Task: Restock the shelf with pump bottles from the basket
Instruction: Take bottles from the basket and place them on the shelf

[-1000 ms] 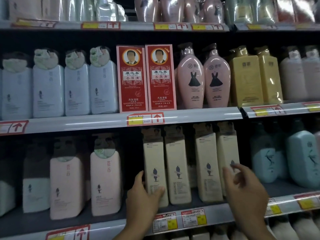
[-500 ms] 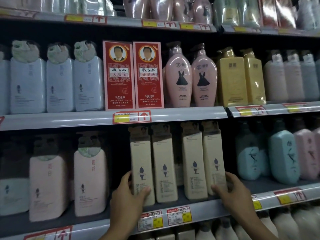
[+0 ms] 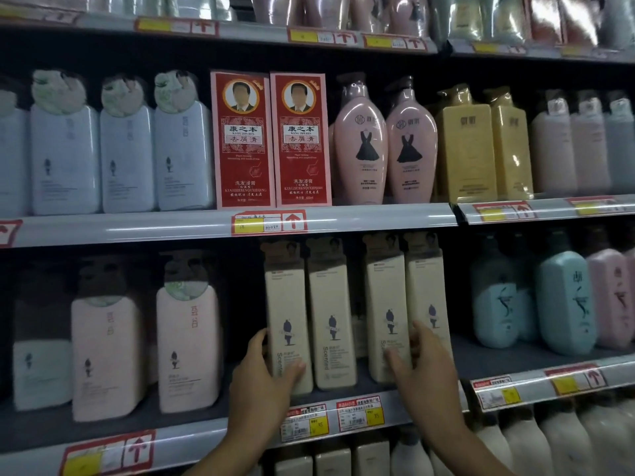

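Several tall cream pump bottles stand in a row on the lower shelf (image 3: 220,438). My left hand (image 3: 264,383) grips the lower part of the leftmost cream bottle (image 3: 287,304), thumb on its front and fingers round its left side. My right hand (image 3: 424,372) is wrapped round the bottoms of the two right cream bottles (image 3: 405,304), thumb on the front of the third and fingers behind the fourth. Between them stands a second cream bottle (image 3: 330,310), untouched. No basket is in view.
Pale pink bottles (image 3: 187,341) stand left of the cream row, with a dark gap between. Teal and pink bottles (image 3: 563,304) stand to the right. The upper shelf (image 3: 171,228) holds white bottles, two red boxes (image 3: 271,139), pink and yellow bottles. White bottles sit below.
My right hand has closed in from the right onto the two right cream bottles. My left hand keeps its hold on the leftmost one. The view has shifted slightly.
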A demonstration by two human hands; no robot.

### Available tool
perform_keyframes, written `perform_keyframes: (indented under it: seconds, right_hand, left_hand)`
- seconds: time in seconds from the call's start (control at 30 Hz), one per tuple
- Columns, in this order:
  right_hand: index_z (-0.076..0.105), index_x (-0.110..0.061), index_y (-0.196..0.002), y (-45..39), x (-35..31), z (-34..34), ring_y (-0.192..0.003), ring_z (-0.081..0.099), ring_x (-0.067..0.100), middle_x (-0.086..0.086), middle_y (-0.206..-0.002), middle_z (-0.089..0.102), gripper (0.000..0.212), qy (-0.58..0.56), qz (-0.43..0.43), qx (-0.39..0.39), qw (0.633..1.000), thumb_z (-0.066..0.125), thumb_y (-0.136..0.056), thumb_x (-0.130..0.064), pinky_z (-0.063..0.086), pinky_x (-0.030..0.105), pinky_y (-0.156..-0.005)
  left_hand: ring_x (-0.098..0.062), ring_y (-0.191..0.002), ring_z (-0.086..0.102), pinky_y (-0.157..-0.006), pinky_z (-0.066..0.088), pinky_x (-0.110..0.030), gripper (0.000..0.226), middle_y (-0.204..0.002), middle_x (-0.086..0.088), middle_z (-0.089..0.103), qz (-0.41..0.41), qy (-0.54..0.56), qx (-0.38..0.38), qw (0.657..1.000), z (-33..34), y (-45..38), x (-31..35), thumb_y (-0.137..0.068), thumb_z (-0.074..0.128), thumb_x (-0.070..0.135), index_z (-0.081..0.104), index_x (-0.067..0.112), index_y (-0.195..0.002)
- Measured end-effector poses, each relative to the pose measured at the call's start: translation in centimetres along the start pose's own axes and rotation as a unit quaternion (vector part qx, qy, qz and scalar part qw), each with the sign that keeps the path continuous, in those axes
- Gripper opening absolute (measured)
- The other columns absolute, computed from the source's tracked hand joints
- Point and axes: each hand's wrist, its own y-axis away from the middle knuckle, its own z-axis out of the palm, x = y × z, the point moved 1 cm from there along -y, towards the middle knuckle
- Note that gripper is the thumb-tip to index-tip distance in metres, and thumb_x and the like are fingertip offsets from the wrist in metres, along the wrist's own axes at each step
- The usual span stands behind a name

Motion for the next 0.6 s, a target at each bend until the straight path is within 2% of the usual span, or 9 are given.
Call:
perform_keyframes:
  seconds: [0.07, 0.17, 0.23, 0.33, 0.4, 0.47, 0.53, 0.57, 0.6]
  right_hand:
    - [0.058, -0.023, -0.124, 0.1, 0.2, 0.4, -0.1, 0.061, 0.015, -0.005, -0.109, 0.063, 0.045, 0.011, 0.017, 0.004, 1.0, 0.077, -0.084, -0.028, 0.054, 0.039, -0.092]
    - [0.061, -0.024, -0.123, 0.0, 0.7, 0.9, -0.095, 0.063, 0.014, -0.006, -0.107, 0.064, 0.046, 0.01, 0.035, 0.004, 0.999, 0.077, -0.082, -0.035, 0.057, 0.04, -0.088]
    - [0.064, -0.024, -0.119, -0.1, 0.9, 1.4, -0.09, 0.066, 0.012, -0.007, -0.103, 0.068, 0.041, 0.006, 0.027, -0.001, 1.0, 0.079, -0.081, -0.032, 0.058, 0.039, -0.085]
    - [0.068, -0.021, -0.114, -0.2, 1.3, 0.9, -0.087, 0.067, 0.011, -0.005, -0.097, 0.072, 0.036, -0.025, 0.02, -0.006, 0.999, 0.08, -0.081, -0.023, 0.058, 0.036, -0.083]
    - [0.07, -0.014, -0.109, -0.8, 1.9, -0.5, -0.086, 0.063, 0.019, 0.004, -0.095, 0.07, 0.033, 0.01, -0.002, 0.063, 0.998, 0.082, -0.079, -0.018, 0.052, 0.036, -0.08]
    - [0.067, -0.008, -0.118, -1.9, 3.6, -1.9, -0.101, 0.057, 0.032, 0.014, -0.109, 0.065, 0.048, 0.07, 0.019, 0.121, 0.99, 0.085, -0.075, -0.018, 0.047, 0.043, -0.088]
    - [0.053, -0.01, -0.138, -3.1, 5.0, -3.2, -0.121, 0.054, 0.033, 0.015, -0.13, 0.06, 0.075, 0.03, 0.11, 0.035, 0.993, 0.087, -0.073, -0.025, 0.044, 0.048, -0.101]
    - [0.051, -0.013, -0.141, -3.4, 5.5, -3.5, -0.121, 0.057, 0.03, 0.012, -0.132, 0.062, 0.079, -0.005, 0.141, -0.023, 0.99, 0.088, -0.072, -0.024, 0.045, 0.046, -0.103]
    - [0.054, -0.017, -0.139, -3.4, 5.8, -3.5, -0.113, 0.063, 0.025, 0.007, -0.125, 0.068, 0.076, -0.024, 0.142, -0.073, 0.987, 0.088, -0.071, -0.023, 0.048, 0.043, -0.1]
  left_hand:
    - [-0.003, -0.104, 0.057, -0.096, 0.052, -0.031, 0.074, -0.108, 0.026, 0.055, 0.001, 0.003, -0.011, 1.0, -0.1, 0.0, -0.1, -0.081, 0.081, 0.023, 0.041, 0.034, -0.143]
    - [-0.001, -0.107, 0.057, -0.094, 0.051, -0.026, 0.074, -0.114, 0.025, 0.058, 0.0, 0.007, -0.016, 1.0, -0.3, -0.2, -0.4, -0.082, 0.079, 0.023, 0.039, 0.037, -0.143]
    - [-0.002, -0.108, 0.057, -0.093, 0.051, -0.026, 0.074, -0.116, 0.023, 0.058, -0.001, 0.009, -0.012, 1.0, -0.3, -0.4, -0.6, -0.083, 0.079, 0.022, 0.039, 0.036, -0.144]
    - [-0.001, -0.106, 0.056, -0.093, 0.051, -0.026, 0.074, -0.106, 0.027, 0.054, 0.001, 0.006, -0.011, 1.0, -0.2, -0.5, -0.6, -0.083, 0.079, 0.021, 0.039, 0.035, -0.144]
    - [0.0, -0.104, 0.054, -0.092, 0.05, -0.025, 0.074, -0.102, 0.03, 0.052, 0.0, 0.008, -0.013, 1.0, -0.2, -0.5, -0.6, -0.083, 0.078, 0.02, 0.039, 0.036, -0.144]
    - [0.0, -0.105, 0.055, -0.093, 0.05, -0.026, 0.075, -0.109, 0.028, 0.055, 0.001, 0.01, -0.015, 1.0, -0.2, -0.5, -0.7, -0.083, 0.079, 0.02, 0.038, 0.037, -0.145]
    - [0.004, -0.101, 0.056, -0.093, 0.051, -0.024, 0.078, -0.108, 0.03, 0.056, 0.004, 0.011, -0.016, 1.0, -0.3, -0.6, -0.8, -0.082, 0.079, 0.02, 0.038, 0.036, -0.146]
    - [0.007, -0.095, 0.055, -0.088, 0.05, -0.018, 0.079, -0.103, 0.033, 0.054, 0.006, 0.011, -0.017, 1.0, -0.3, -0.6, -0.9, -0.082, 0.08, 0.019, 0.038, 0.036, -0.147]
    - [0.011, -0.09, 0.054, -0.083, 0.048, -0.012, 0.078, -0.1, 0.035, 0.052, 0.007, 0.012, -0.016, 1.0, -0.3, -0.6, -0.9, -0.082, 0.08, 0.019, 0.039, 0.035, -0.147]
